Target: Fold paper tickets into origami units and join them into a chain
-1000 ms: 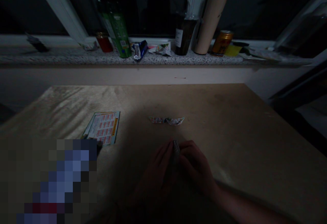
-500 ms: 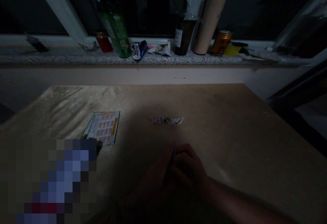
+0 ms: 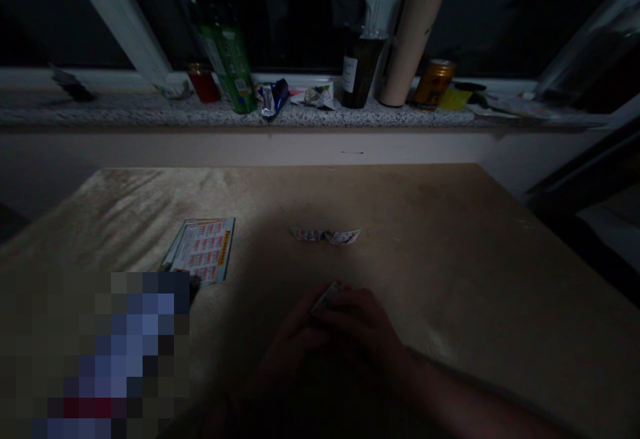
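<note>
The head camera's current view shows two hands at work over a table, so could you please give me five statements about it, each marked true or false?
1. The left hand and the right hand hold a small flat piece between them. True.
2. A folded strip lies on the table, beyond both hands. True.
3. The printed sheets lie to the right of the folded strip. False: the printed sheets lie to its left.
4. The dark cup stands on the windowsill. True.
5. The green bottle lies on the table. False: the green bottle stands on the windowsill.
</note>
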`<state>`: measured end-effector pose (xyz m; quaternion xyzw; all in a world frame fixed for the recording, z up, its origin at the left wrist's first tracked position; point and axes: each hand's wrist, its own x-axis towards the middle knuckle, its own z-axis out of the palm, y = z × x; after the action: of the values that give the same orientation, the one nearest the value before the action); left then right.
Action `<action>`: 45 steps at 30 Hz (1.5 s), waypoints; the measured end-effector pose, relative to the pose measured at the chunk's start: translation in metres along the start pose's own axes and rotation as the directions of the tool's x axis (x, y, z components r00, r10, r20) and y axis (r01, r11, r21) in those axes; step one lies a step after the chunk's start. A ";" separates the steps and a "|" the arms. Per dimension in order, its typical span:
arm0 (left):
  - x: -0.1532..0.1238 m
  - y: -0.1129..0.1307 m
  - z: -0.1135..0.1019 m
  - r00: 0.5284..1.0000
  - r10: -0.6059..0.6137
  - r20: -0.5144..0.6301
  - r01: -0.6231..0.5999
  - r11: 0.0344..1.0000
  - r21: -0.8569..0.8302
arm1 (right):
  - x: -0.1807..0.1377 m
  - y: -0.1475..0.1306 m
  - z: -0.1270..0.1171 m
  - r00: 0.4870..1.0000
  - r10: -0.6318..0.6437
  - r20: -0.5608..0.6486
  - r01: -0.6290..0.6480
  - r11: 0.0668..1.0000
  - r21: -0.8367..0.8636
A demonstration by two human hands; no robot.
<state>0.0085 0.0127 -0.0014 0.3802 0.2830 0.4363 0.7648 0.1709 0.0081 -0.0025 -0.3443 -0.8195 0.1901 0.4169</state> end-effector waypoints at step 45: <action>0.008 0.005 -0.003 0.932 -0.250 -0.263 0.255 0.967 -0.017 | 0.000 0.022 -0.013 0.946 -0.314 0.077 0.321 0.938 -0.127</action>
<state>0.0072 0.0220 0.0001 0.2861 0.4322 0.3786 0.7668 0.1903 0.0242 -0.0082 -0.2301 -0.8867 0.0729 0.3944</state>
